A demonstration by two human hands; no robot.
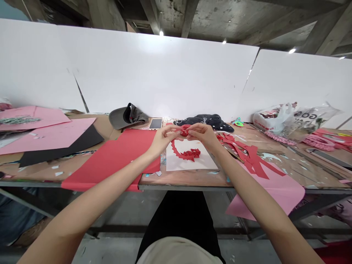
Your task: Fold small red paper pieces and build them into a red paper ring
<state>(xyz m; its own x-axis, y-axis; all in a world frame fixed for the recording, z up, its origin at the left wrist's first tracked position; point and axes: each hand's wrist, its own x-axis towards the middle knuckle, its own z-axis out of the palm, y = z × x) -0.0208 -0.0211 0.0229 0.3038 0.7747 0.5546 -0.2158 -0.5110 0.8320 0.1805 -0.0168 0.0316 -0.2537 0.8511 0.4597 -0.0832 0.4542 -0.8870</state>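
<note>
Both hands meet above a white sheet (176, 166) at the middle of the table. My left hand (165, 137) pinches one side of a folded red paper strip (184, 129), and my right hand (202, 133) pinches its other side. The fingers partly hide the strip. A zigzag red paper chain (184, 155) curves down below the hands and lies in a loose curl on the white sheet. Whether it joins the held piece behind the fingers I cannot tell.
Large red paper (118, 156) overhangs the table edge at left. Cut red strips (254, 161) lie on pink paper (283, 192) at right. Behind are a grey cap (128, 116), a phone (156, 124), dark cloth (206, 121) and a plastic bag (275, 119). A white partition (154, 73) stands behind.
</note>
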